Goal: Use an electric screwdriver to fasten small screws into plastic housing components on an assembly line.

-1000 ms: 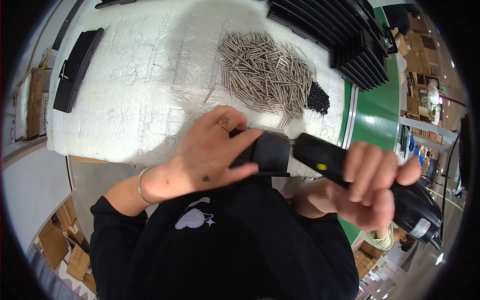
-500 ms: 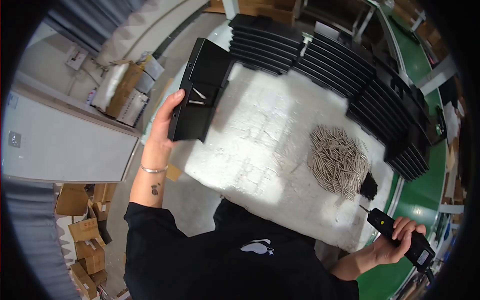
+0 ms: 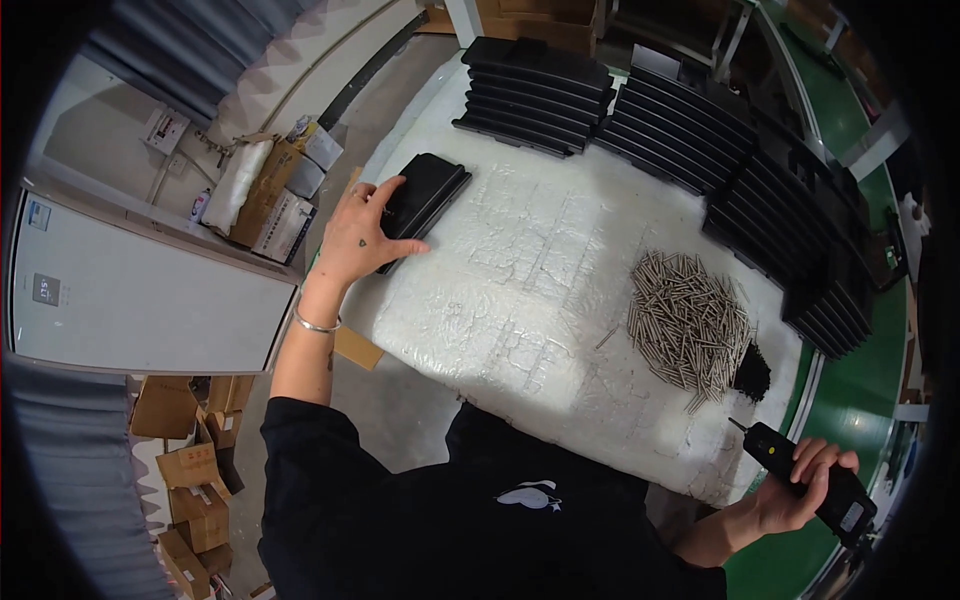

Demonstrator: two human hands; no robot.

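Observation:
At the far left of a white, plastic-wrapped block (image 3: 540, 280) lies a black rectangular panel (image 3: 436, 192). My left hand (image 3: 356, 238) is over its near end, thumb stretched out to the right and fingers spread along the left side; part of the panel is hidden under the hand. Off the block's near right corner, my right hand (image 3: 795, 495) grips a black electric screwdriver (image 3: 772, 452), its thin bit pointing up and left. Just beyond the bit are a heap of thin metal pins (image 3: 690, 320) and a small pile of tiny black pieces (image 3: 752, 374).
Stacked black panels line the far and right edges: a left stack (image 3: 535, 95), a middle stack (image 3: 675, 130) and more at the right (image 3: 775, 215). A green surface (image 3: 885, 345) runs along the right. A white cabinet (image 3: 150, 280) and cardboard boxes (image 3: 195, 470) stand left.
The panel, held up tilted with two pins showing on it, is now down on the block with another face up. My left hand has spread over it. The screwdriver has barely moved.

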